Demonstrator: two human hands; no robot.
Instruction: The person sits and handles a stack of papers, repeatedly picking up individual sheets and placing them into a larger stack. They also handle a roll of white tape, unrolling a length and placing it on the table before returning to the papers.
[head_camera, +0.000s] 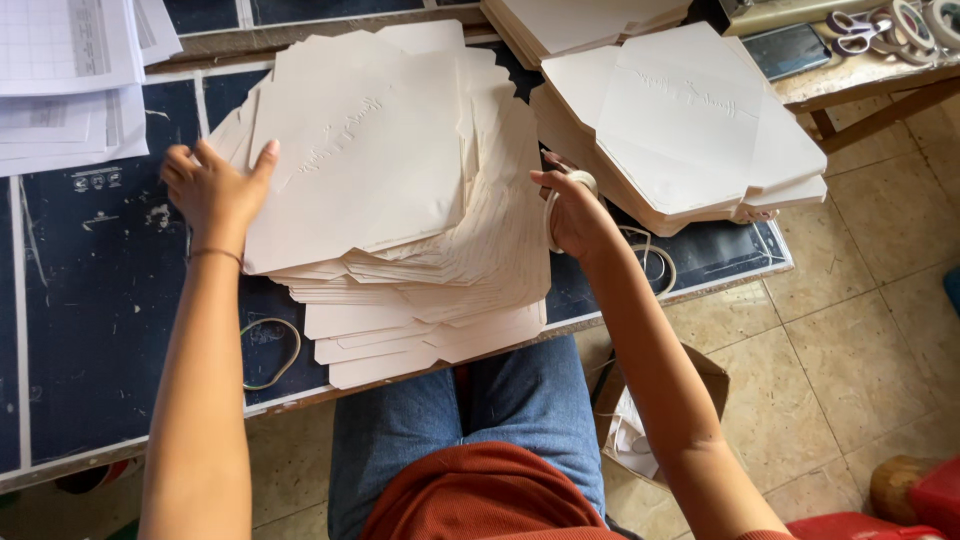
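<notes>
Left hand (212, 190) grips the left edge of the top card blank (365, 160), steadying the fanned stack (430, 290) on the dark surface (100, 300). Right hand (572, 215) clasps a tape roll (556, 200) beside the stack's right edge.

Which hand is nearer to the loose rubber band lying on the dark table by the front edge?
Left. The left hand grips the card stack's left edge, up-table from the rubber band; the right hand is across the stack.
</notes>
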